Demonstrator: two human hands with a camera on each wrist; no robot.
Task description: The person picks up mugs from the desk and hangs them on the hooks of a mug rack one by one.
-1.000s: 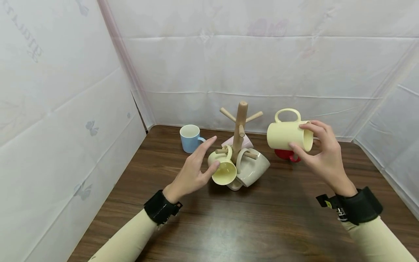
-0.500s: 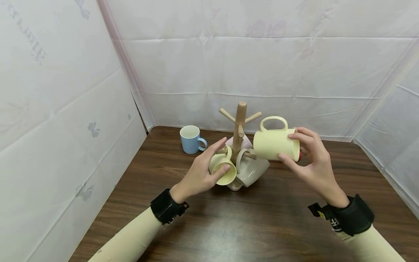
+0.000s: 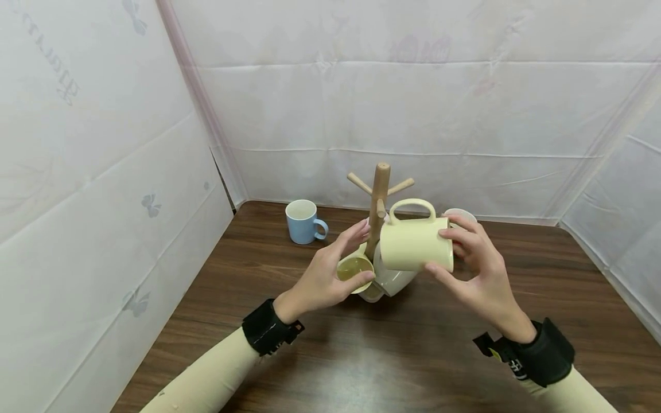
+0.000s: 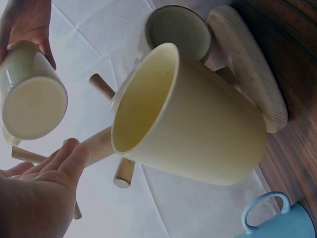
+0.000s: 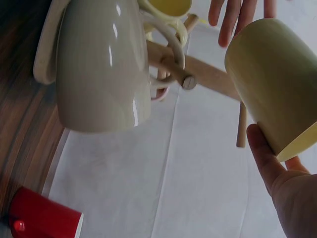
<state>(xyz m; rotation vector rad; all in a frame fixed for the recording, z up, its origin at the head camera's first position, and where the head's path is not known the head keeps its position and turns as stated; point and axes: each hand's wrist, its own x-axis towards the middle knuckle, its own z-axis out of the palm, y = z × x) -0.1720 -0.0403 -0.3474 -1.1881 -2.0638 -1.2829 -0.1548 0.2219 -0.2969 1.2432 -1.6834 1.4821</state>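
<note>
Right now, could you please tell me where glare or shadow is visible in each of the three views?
Head view: a pale glare lies on the near part of the table; left wrist view: the table darkens toward the upper right corner; right wrist view: white streaks shine on the hanging grey mug, while the held yellow mug looks dim.

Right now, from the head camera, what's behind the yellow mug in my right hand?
Part of the hanging grey mug shows below it, and the red mug's pale rim peeks out beyond. The held yellow mug and your right hand hide the rest of both.
</note>
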